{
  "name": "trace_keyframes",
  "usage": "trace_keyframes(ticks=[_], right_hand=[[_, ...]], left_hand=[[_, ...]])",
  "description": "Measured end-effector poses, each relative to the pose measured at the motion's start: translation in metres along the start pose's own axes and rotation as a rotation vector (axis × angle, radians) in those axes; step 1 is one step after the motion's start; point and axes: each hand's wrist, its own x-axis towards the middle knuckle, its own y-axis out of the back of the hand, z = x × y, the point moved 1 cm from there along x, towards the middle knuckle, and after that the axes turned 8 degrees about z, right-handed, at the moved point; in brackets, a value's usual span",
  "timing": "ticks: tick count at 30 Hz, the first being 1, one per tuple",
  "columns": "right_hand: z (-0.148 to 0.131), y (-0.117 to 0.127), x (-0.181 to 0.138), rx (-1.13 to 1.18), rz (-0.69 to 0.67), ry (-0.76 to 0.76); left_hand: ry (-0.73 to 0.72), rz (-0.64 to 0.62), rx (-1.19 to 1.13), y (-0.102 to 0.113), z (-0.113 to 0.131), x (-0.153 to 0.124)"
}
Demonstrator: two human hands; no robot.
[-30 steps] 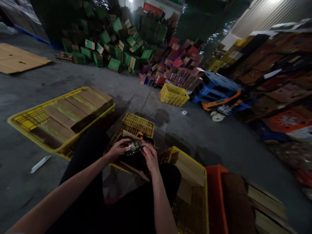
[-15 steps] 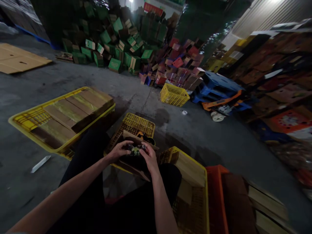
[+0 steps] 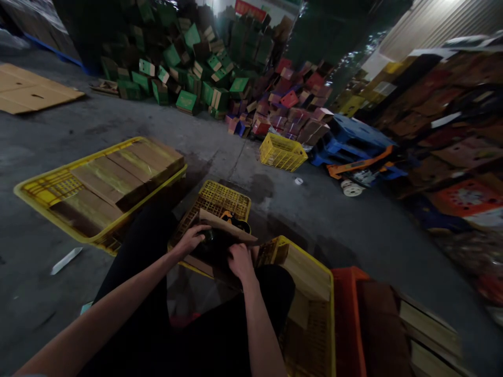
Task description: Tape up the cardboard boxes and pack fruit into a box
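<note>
An open cardboard box (image 3: pixel 230 226) rests on an upturned yellow crate (image 3: pixel 223 193) between my knees; its inside is dark. My left hand (image 3: pixel 190 242) is at the box's left side, thumb and fingers closed on a dark, glossy, rounded item (image 3: pixel 209 237) whose kind I cannot make out. Inside the right part of the box, my right hand (image 3: pixel 240 260) has its fingers curled down, and what they hold, if anything, is hidden. Just behind the box's raised flap lies an orange and black tool (image 3: pixel 236 221), resembling a tape dispenser.
On my left stands a yellow crate (image 3: pixel 92 242) with taped cartons (image 3: pixel 113 178). To my right are another yellow crate (image 3: pixel 332 309) holding cardboard and a red crate (image 3: pixel 346 277). Farther off are a yellow basket (image 3: pixel 283 152), blue pallets (image 3: pixel 359 136) and heaped green boxes (image 3: pixel 186 101).
My hands have moved apart from the dark and green item they held together above the box. The right hand has gone lower into the box; the left stays at the left side.
</note>
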Motion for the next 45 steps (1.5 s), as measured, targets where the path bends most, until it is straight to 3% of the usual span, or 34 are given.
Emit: trace_keyframes(ticks=[2,5,11,17,21,24,28,33,36,38,41,43,45], right_hand=[[-0.008,-0.007,-0.002,-0.177,-0.149,0.040],[-0.020,-0.015,0.000,-0.268,-0.173,0.045],[-0.027,-0.024,0.009,-0.200,-0.240,0.062],[-0.023,-0.025,0.010,-0.067,-0.334,-0.011],[-0.016,-0.022,0.005,-0.132,-0.321,-0.132],[-0.008,-0.022,0.000,-0.240,-0.235,-0.231],[-0.001,-0.027,-0.006,-0.267,-0.219,-0.193],[0.002,-0.026,-0.002,-0.177,-0.203,-0.183],[0.004,-0.017,0.004,0.088,-0.084,-0.209],[0.005,-0.013,0.005,0.538,-0.002,-0.296],[0.001,-0.013,0.002,1.183,-0.067,-0.474],[-0.003,-0.012,0.000,1.364,-0.096,-0.511],[-0.006,-0.010,0.000,1.376,-0.035,-0.472]], left_hand=[[0.016,-0.025,0.048,-0.002,-0.004,0.001],[0.020,-0.053,0.045,-0.002,-0.006,0.001],[0.191,-0.066,-0.014,-0.005,-0.011,-0.004],[0.221,-0.030,-0.051,-0.005,-0.013,-0.003],[0.260,0.003,-0.123,-0.002,-0.008,-0.003],[0.349,0.039,-0.287,-0.003,-0.003,-0.005],[0.421,0.072,-0.506,-0.006,0.003,-0.005],[0.415,0.144,-0.572,-0.005,0.008,-0.004],[0.420,0.144,-0.567,-0.005,0.009,-0.005],[0.433,0.124,-0.576,-0.004,0.009,-0.005],[0.432,0.079,-0.600,-0.004,0.009,-0.006],[0.400,0.055,-0.606,-0.004,0.010,-0.006],[0.365,0.046,-0.594,-0.003,0.012,-0.006]])
